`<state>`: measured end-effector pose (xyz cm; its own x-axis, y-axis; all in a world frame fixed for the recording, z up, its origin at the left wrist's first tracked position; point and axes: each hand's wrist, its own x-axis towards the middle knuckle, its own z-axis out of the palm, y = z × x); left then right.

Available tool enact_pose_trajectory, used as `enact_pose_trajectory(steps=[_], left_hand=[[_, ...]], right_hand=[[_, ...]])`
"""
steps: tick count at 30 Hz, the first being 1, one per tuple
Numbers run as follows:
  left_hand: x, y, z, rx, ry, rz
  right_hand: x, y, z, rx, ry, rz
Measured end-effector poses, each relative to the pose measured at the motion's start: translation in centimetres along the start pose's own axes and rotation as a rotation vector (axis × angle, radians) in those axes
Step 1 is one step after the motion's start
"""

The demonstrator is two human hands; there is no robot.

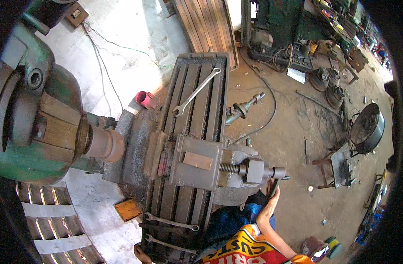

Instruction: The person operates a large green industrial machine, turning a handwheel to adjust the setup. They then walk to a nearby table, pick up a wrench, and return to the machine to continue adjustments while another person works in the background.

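I look down on a grey slotted machine table [188, 88] with a heavy vise [186, 169] bolted across it. A flat brownish plate [198, 160] lies on top of the vise. My right hand [269, 203] reaches up from the lower edge and closes on the dark vise handle [278, 180] at the end of the screw [230, 168]. Only a small part of my left hand [140, 254] shows, at the table's near left corner, touching its edge. A long silver wrench [196, 92] lies diagonally on the far half of the table.
A green machine head [29, 119] with its spindle [102, 143] hangs at left. Two wrenches [170, 222] lie on the near end of the table. A pink cup [144, 99], an orange block [127, 209], wooden planks [208, 26], a fan [366, 127] and cables stand around.
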<state>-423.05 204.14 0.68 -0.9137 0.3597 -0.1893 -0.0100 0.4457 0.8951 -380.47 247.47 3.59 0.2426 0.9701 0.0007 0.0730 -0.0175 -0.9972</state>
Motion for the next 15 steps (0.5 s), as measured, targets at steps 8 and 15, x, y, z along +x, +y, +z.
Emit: enact_pose_trajectory(steps=[8,15], left_hand=[[-0.5,0.6,0.3,0.017,-0.020,0.062],[-0.3,0.5,0.4,-0.078,-0.005,-0.046]], right_hand=[[10.2,6.6,0.9,1.084,-0.249,0.703],[24.7,-3.0,4.8,0.945,-0.570,0.415]])
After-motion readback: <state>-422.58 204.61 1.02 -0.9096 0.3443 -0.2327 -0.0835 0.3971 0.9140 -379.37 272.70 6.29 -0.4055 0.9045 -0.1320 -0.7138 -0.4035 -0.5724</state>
